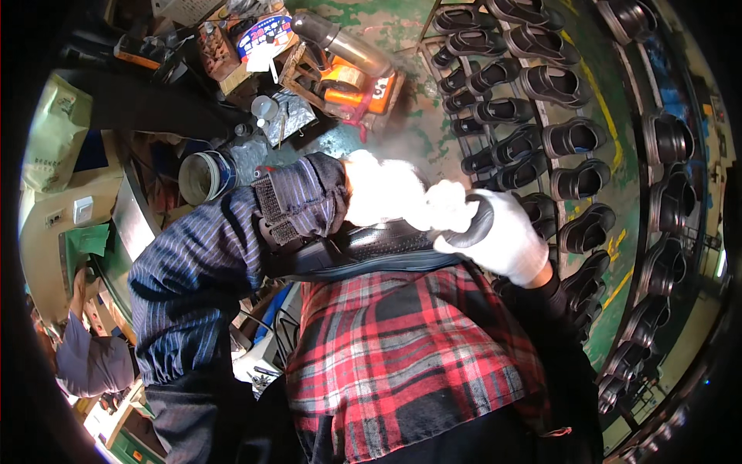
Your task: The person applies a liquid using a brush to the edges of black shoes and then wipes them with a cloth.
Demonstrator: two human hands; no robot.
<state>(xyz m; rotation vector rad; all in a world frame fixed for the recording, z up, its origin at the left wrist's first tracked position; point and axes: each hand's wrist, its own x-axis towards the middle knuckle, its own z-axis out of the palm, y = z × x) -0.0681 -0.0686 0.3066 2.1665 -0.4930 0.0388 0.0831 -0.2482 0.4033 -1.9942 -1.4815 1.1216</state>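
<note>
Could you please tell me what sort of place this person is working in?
Most likely a shoe factory floor. Racks of black shoes stand in rows on a green painted floor, both gloved hands, left hand and right hand, hold a black shoe sole, and a cluttered workbench stands nearby.

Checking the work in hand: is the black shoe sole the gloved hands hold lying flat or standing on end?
Roughly flat: the black sole runs sideways across the lap, left hand and right hand gripping its right end.
</note>
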